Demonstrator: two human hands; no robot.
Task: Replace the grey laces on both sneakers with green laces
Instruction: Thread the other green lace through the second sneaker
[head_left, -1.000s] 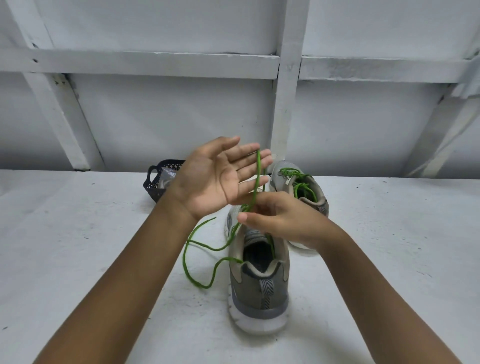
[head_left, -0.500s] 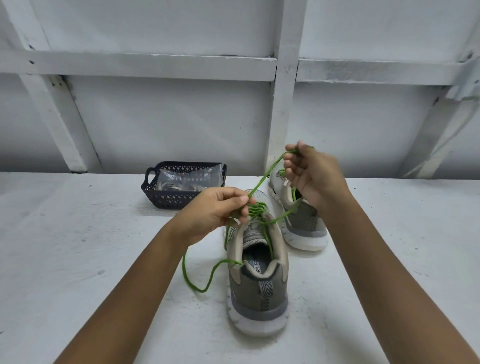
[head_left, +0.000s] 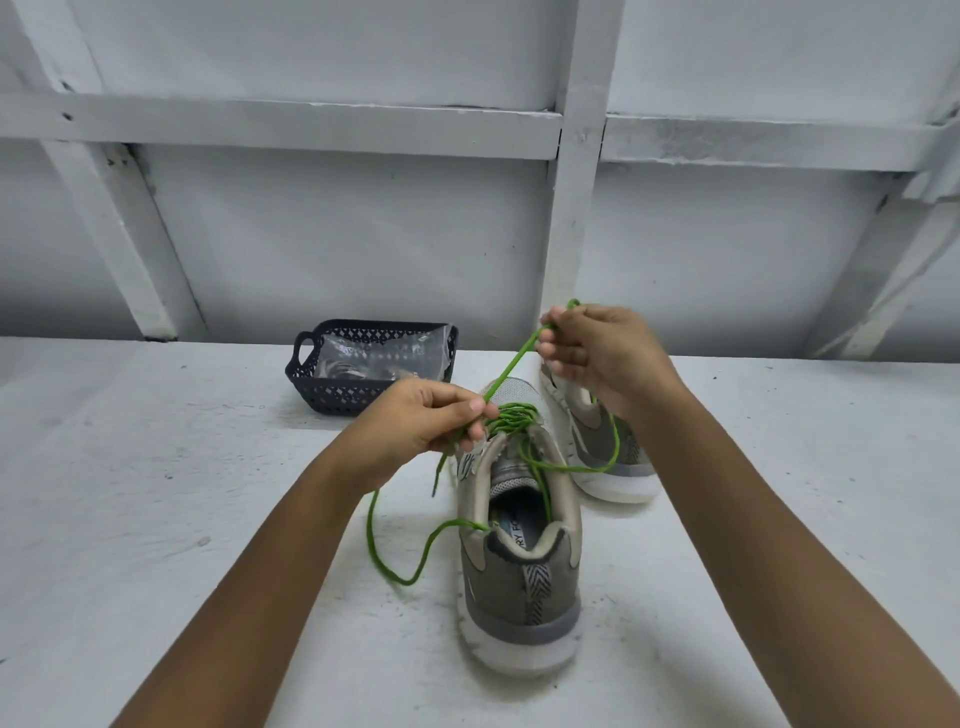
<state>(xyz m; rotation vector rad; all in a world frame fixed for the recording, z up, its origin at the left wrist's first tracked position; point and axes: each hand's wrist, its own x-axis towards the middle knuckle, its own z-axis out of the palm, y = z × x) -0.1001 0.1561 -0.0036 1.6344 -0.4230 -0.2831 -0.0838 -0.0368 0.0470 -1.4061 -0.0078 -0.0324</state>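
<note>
A grey and beige sneaker (head_left: 522, 582) stands heel toward me on the white table, threaded with a green lace (head_left: 511, 415). My left hand (head_left: 421, 421) pinches the lace at the eyelets near the tongue. My right hand (head_left: 597, 353) grips the other stretch of the lace, held up taut above and behind the shoe. Loose lace ends loop down on the table at the shoe's left (head_left: 395, 561) and across its right side. A second sneaker (head_left: 608, 447) stands behind, partly hidden by my right hand.
A dark perforated plastic basket (head_left: 332, 389) sits at the back of the table, holding a clear plastic bag. A white wall with beams rises right behind the table (head_left: 156, 493).
My right hand rose from the shoe's tongue and pulled the lace up taut. My left hand went from open and raised to pinching the lace at the eyelets. Little has moved in the last half second.
</note>
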